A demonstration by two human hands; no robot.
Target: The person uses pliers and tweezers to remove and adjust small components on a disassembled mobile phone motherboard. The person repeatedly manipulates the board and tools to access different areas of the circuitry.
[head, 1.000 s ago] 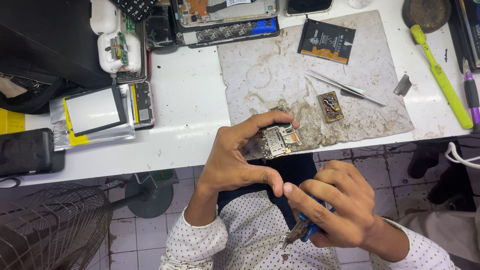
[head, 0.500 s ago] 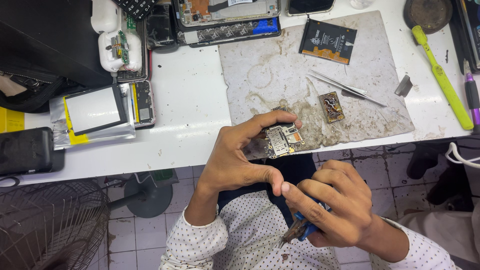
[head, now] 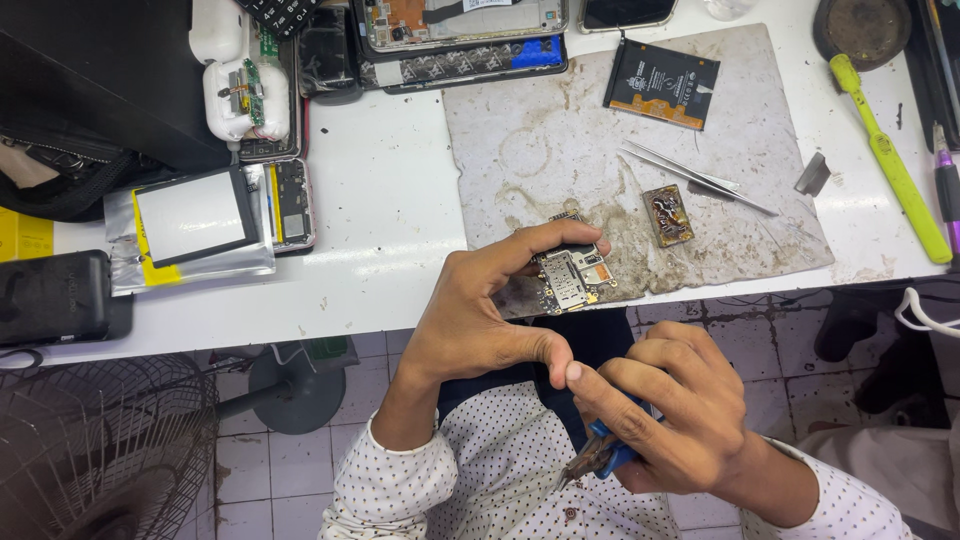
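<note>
Head view: we see the left hand (head: 480,320) pinching a small phone circuit board (head: 572,278) between fingertips and thumb, held just above the near edge of the stained work mat (head: 560,130) on the white desk (head: 390,190), while the right hand (head: 670,415) is closed around blue-handled pliers (head: 600,455) down by the lap, tips pointing away from the board. We judge this an inspect-and-hold step mid repair, with the tool parked and not engaged. Next move, we reckon, calls for bringing a fine tool to the board steadily, maybe the tweezers (head: 695,180) lying on the mat beside a small brown component (head: 668,214), without bending the board.
</note>
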